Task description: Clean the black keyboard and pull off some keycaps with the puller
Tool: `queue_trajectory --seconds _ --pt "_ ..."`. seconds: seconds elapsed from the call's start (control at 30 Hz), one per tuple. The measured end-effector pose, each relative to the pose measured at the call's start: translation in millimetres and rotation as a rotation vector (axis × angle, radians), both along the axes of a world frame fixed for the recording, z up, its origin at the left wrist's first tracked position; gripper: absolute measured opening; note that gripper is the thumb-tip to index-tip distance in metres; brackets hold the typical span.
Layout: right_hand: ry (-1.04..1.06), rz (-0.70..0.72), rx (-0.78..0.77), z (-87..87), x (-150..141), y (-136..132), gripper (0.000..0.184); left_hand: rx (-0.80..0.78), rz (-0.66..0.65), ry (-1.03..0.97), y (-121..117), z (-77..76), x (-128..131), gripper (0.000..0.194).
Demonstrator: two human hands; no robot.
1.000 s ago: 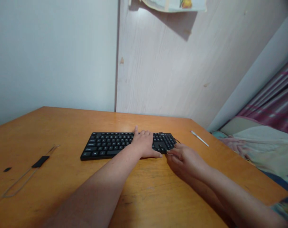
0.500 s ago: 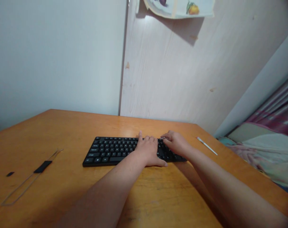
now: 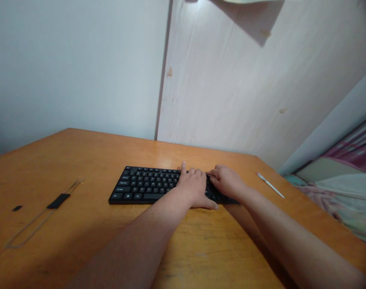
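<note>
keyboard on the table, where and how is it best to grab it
Probably pinch the keyboard by its short left edge, coming from the left: it lies flat, that end is uncovered, while the left hand and right hand cover parts nearer its other end.

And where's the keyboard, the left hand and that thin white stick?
Keyboard [image 3: 149, 185]: head view, keys left of the hands.
Left hand [image 3: 195, 188]: head view, back of it.
White stick [image 3: 271, 186]: head view, its shaft.
</note>
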State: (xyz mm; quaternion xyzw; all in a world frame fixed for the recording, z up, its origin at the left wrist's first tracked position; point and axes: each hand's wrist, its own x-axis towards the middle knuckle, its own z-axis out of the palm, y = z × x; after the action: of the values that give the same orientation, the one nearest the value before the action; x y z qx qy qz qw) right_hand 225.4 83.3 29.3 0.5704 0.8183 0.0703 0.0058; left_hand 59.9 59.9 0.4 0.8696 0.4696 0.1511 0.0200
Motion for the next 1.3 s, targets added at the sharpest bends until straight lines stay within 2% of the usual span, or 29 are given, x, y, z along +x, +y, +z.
queue_trajectory --seconds 0.2,0.5,0.73,1.07,1.3 --pt "0.034 0.031 -0.031 1.5 6 -15 0.027 -0.016 -0.019 0.003 0 2.3 0 0.102" --pt "0.163 0.078 -0.061 -9.1 22 -27 0.034 -0.023 -0.013 0.010 0 2.6 0 0.103" --pt "0.166 0.109 -0.086 -7.6 27 -38 0.032 -0.029 -0.010 0.011 0 2.9 0 0.101" --pt "0.118 0.056 -0.037 -5.8 16 -68 0.023 -0.046 -0.015 0.008 -1 5.4 0 0.097" --pt "0.094 0.053 0.035 -12.5 15 -87 0.021 -0.041 -0.009 0.018 0 3.4 0 0.096"
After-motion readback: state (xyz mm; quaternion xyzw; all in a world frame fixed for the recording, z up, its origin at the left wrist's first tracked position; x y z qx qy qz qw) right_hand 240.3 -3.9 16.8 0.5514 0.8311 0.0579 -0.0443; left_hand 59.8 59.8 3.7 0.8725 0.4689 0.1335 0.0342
